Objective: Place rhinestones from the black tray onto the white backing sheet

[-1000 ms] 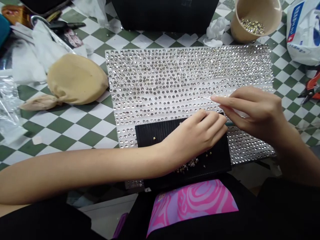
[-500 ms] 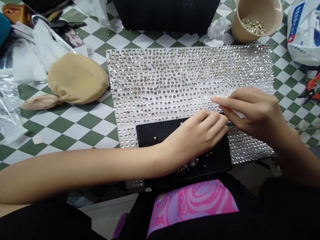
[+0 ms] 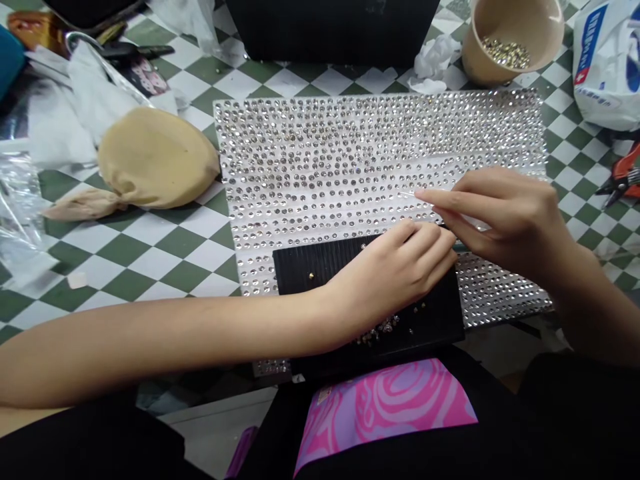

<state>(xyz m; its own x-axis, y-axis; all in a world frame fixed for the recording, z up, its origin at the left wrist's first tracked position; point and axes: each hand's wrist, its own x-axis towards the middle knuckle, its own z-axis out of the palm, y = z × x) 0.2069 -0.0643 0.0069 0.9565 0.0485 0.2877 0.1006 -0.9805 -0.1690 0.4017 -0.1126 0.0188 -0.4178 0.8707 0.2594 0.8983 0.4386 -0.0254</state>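
A white sheet [image 3: 305,180] covered with rows of round silver rhinestones lies in front of me. My right hand [image 3: 505,223] pinches a thin pale stick [image 3: 407,194] between thumb and forefinger, its tip at one of the rhinestone rows. Close beside it, my left hand [image 3: 400,263] is closed, fingers curled down; whatever they hold is hidden. That hand is over a black ridged tray [image 3: 320,260], which rests on the lower part of the sheet. Loose small rhinestones [image 3: 383,328] lie in the tray, partly behind my left wrist.
A beige cup [image 3: 513,27] of rhinestones stands at the back right, near a white plastic packet [image 3: 607,73] and red-handled pliers [image 3: 623,177]. A tied tan pouch [image 3: 157,157] sits left of the sheet. Behind is a black box [image 3: 335,30]. Clear plastic bags [image 3: 20,213] lie far left.
My right hand has shifted slightly left along the rhinestone row with the stick. The left hand stays in nearly the same place.
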